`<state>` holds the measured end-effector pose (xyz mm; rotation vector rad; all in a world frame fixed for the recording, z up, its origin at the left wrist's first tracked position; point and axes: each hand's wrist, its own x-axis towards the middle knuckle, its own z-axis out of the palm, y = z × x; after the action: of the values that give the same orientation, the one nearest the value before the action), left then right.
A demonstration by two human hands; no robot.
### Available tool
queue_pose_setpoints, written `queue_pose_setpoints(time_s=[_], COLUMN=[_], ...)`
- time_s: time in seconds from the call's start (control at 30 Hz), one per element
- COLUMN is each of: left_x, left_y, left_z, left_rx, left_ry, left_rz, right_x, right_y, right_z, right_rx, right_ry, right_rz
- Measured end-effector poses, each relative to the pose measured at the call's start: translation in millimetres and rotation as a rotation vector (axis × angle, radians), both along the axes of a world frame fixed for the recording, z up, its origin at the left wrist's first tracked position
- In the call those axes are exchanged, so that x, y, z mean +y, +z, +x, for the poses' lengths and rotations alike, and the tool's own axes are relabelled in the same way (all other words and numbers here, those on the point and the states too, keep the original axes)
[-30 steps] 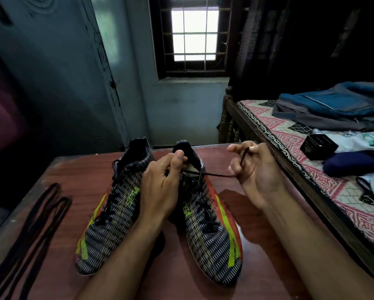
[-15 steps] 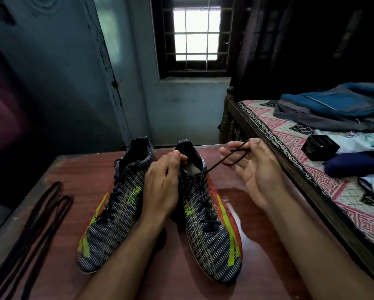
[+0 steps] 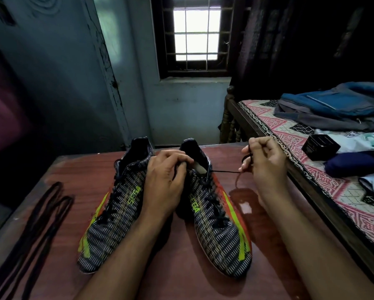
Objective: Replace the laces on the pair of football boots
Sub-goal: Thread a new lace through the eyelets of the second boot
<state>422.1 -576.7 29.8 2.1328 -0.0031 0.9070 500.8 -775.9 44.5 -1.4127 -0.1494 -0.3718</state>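
Two dark striped football boots with yellow-green and orange marks stand side by side on a reddish wooden table, heels away from me: the left boot [image 3: 114,213] and the right boot [image 3: 218,221]. My left hand [image 3: 166,180] grips the collar and tongue of the right boot. My right hand [image 3: 265,167] is raised to the right of that boot and pinches the black lace [image 3: 225,171], which runs taut from the boot's top eyelet to my fingers and loops around them.
Loose black laces [image 3: 41,226] lie along the left side of the table [image 3: 181,284]. A bed [image 3: 333,191] with a patterned sheet borders the table's right edge and carries a blue bag [image 3: 337,107], a black box [image 3: 320,147] and clothes. A wall and window stand behind.
My right hand has moved rightward and curled more tightly, drawing the lace out straight from the right boot. My left hand stays on the boot's collar.
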Motion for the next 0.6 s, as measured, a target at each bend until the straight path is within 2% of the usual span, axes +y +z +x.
queue_pose_setpoints(time_s=[0.13, 0.2, 0.3, 0.37, 0.47, 0.53, 0.6], left_x=[-6, -8, -8, -5, -2, -1, 2], left_y=[7, 12, 18, 22, 30, 37, 43], left_z=[-7, -11, -14, -16, -23, -30, -36], left_rx=[-0.123, -0.167, -0.219, -0.222, -0.153, -0.050, 0.030], left_ry=[0.000, -0.053, -0.106, -0.138, -0.186, -0.222, -0.186], left_rz=[0.140, 0.150, 0.196, 0.180, 0.090, 0.002, -0.032], right_x=[-1, 0, 2, 8, 25, 31, 32], right_y=[-9, -8, 1, 7, 5, -2, -4], right_z=[1, -2, -11, -24, -38, -40, -37], right_rx=[-0.229, -0.258, -0.355, -0.464, -0.523, -0.521, -0.501], right_ry=[-0.179, -0.227, -0.163, -0.010, 0.240, 0.267, 0.192], right_rz=[-0.597, -0.753, -0.735, -0.693, -0.812, -0.813, -0.710])
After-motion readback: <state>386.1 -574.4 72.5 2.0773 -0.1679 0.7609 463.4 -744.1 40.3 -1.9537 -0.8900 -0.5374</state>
